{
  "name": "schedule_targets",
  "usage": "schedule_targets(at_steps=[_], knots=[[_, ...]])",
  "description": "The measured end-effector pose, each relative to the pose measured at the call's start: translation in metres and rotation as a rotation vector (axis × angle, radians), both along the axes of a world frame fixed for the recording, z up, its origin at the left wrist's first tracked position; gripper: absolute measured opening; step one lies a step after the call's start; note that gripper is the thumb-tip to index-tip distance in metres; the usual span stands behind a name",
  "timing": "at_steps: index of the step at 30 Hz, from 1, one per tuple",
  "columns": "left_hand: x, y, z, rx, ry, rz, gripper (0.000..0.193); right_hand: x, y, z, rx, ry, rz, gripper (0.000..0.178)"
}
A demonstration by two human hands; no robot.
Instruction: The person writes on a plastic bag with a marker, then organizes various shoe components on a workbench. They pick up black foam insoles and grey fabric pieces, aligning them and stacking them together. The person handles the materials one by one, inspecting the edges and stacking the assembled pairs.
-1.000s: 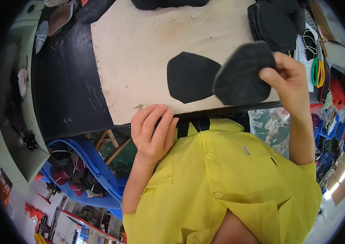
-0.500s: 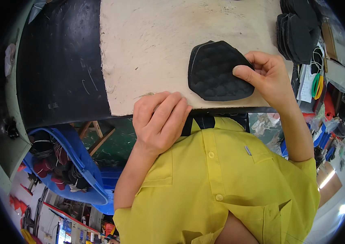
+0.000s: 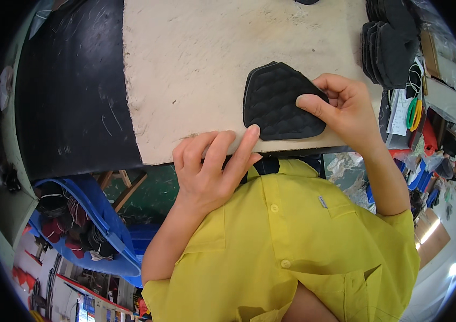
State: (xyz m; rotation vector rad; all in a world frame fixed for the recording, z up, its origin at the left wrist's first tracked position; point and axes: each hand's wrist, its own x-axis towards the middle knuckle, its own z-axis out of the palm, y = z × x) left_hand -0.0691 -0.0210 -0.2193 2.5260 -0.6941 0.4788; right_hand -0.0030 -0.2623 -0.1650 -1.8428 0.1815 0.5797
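A black quilted fabric piece (image 3: 279, 104) with cut-off corners lies over the beige board near its front edge. At its left rim a second layer shows beneath. My right hand (image 3: 343, 107) pinches its right corner, thumb on top and the fingers bent at the edge and partly underneath. My left hand (image 3: 209, 163) rests at the board's front edge, fingers apart and nothing held. Its index fingertip meets the lower left corner of the piece.
The beige board (image 3: 185, 64) lies on a black tabletop (image 3: 72, 91). Stacked black pieces (image 3: 386, 53) stand at the far right, near yellow and green loops (image 3: 414, 114). Below the table at left is a blue tub (image 3: 115, 231) with bundled dark and maroon pieces.
My left hand has opened, its index finger stretching to the black piece's lower left corner. My right hand keeps its pinch. The whole view has shifted slightly.
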Motion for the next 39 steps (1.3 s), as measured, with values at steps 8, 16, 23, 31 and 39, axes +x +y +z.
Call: schedule_targets(at_steps=[8,16,23,31,39], knots=[[0.015,-0.014,0.028,0.021,0.094,-0.091,0.033,0.003,0.000,-0.004,-0.144,-0.057,0.040,0.017],[0.046,-0.047,0.023,0.080,0.042,-0.156,0.029,-0.026,0.005,-0.005,-0.489,-0.818,0.118,0.018],[0.040,-0.045,0.032,0.134,0.203,-0.170,0.035,-0.018,0.000,0.000,-0.284,-0.192,-0.140,0.019],[0.068,-0.024,0.045,-0.548,0.443,-0.079,0.063,-0.024,-0.007,0.009,-0.128,-0.507,-0.036,0.012],[0.082,0.117,0.048,-1.026,0.569,0.527,0.053,0.020,-0.083,0.059,-0.679,-0.866,-0.143,0.024]])
